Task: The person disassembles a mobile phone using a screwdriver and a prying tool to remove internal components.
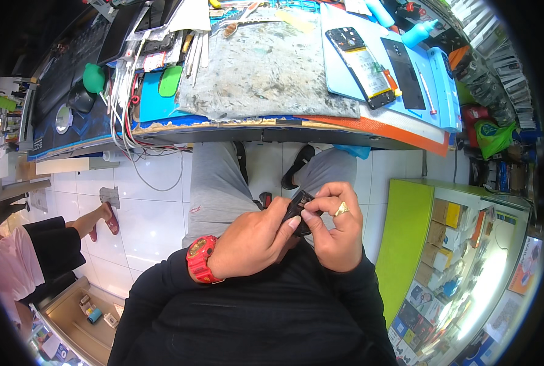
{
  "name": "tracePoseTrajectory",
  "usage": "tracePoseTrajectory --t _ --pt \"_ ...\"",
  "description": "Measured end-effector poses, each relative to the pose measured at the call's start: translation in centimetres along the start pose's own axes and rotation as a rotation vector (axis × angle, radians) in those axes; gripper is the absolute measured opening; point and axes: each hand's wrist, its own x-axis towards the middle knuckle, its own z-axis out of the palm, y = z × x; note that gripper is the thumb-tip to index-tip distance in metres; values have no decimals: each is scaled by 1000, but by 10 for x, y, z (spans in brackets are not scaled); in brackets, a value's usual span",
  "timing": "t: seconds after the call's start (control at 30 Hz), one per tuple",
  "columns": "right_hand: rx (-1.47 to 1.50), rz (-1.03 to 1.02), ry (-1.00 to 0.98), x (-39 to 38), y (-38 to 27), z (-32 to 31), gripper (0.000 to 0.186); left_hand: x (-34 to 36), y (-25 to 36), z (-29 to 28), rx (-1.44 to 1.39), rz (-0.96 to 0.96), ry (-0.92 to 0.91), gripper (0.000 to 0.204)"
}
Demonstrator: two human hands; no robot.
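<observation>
In front of my lap I hold a small black device, tilted, with a recessed, partly metallic-looking inner face turned up. My left hand, with a red watch on its wrist, is closed round its left side, the thumb along its face. My right hand, a gold-coloured ring on one finger, pinches thumb and forefinger at the device's upper right part. Whether a tiny part sits between those right fingertips I cannot tell. My fingers hide much of the device, so its exact kind does not show.
Ahead is a workbench with a stained grey mat. An opened phone with its battery exposed lies on a blue mat, near a dark phone panel and screwdrivers. Cables hang at the left; a glass display case stands right.
</observation>
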Motion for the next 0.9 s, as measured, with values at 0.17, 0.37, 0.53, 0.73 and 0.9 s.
tracePoseTrajectory --t 0.17,0.37,0.53,0.73,0.9 --pt "2 5 -37 1 0 -2 14 0 1 1 5 24 11 22" --pt "23 -16 -24 -2 3 -2 15 -1 2 -1 -23 20 1 21" --pt "32 -21 -9 -5 5 -2 15 -1 -8 1 -115 -6 -6 22" --pt "61 -19 -4 -7 10 -1 17 0 -12 0 -202 -16 -25 23" --pt "70 -15 12 -9 10 0 17 -1 -10 -2 -164 -11 -17 23"
